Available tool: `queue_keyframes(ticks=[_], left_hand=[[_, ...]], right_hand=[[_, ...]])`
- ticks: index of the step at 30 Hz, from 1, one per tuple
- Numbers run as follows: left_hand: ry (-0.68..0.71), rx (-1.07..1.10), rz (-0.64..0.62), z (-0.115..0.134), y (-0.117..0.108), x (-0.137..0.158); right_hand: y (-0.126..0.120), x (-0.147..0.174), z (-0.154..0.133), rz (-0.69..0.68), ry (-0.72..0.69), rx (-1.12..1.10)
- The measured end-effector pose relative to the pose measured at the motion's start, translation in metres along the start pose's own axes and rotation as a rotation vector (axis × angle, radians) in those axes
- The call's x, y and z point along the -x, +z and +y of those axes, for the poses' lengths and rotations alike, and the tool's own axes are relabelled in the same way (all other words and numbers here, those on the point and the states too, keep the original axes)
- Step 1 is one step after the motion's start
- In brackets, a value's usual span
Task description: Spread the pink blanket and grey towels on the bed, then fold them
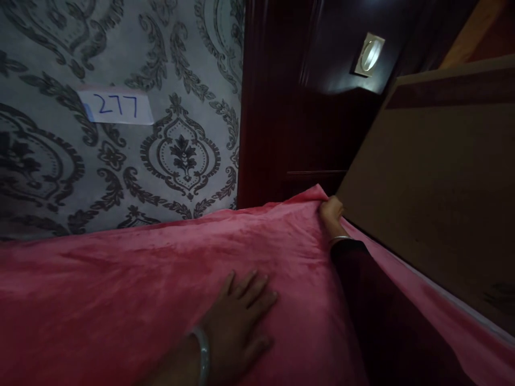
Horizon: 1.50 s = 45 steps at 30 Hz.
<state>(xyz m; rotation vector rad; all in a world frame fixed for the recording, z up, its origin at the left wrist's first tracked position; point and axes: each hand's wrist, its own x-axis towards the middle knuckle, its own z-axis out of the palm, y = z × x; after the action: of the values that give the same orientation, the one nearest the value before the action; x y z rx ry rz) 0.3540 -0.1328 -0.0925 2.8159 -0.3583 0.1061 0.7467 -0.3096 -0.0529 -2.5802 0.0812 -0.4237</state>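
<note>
A pink plush bed sheet covers the bed and runs up to the wall and the dark red wooden panel. My left hand lies flat on it near the middle, fingers spread, with a pale bangle on the wrist. At the far right corner of the bed my right hand is closed around the edge of the sheet. Cloth bunches into creases there, and a small peak stands up just left of the knuckles. The right fingertips are hidden from view.
Patterned grey wallpaper with a paper label reading 277 rises behind the bed. A dark red wooden panel carries a metal plate. A large brown board leans close along the right side.
</note>
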Motion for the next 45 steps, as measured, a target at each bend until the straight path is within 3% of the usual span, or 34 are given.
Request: queue_keyframes(ticks=[6,10,14,20,28,32,37,45], left_hand=[[0.026,0.016,-0.073,-0.002,0.0,-0.004],[0.037,0.03,-0.075,-0.003,-0.001,-0.004],[0.033,0.01,-0.061,-0.003,0.001,-0.003],[0.034,0.014,-0.049,-0.002,0.0,-0.004],[0.026,0.014,-0.073,-0.001,-0.002,-0.005],[0.027,0.032,-0.075,-0.003,0.0,-0.005],[0.03,0.032,-0.075,-0.001,-0.001,-0.005],[0.032,0.07,-0.09,0.002,-0.005,-0.003]], right_hand=[[0.027,0.013,0.01,0.019,0.018,0.031],[0.016,0.012,0.007,0.123,-0.047,-0.015],[0.0,0.003,0.005,0.201,0.024,-0.094],[0.007,-0.002,0.016,-0.048,0.079,0.005],[0.006,0.0,0.029,-0.187,0.092,0.123],[-0.006,0.002,0.024,-0.125,0.026,0.119],[-0.023,0.004,0.027,0.158,-0.121,0.209],[0.003,0.008,0.059,0.036,-0.075,0.263]])
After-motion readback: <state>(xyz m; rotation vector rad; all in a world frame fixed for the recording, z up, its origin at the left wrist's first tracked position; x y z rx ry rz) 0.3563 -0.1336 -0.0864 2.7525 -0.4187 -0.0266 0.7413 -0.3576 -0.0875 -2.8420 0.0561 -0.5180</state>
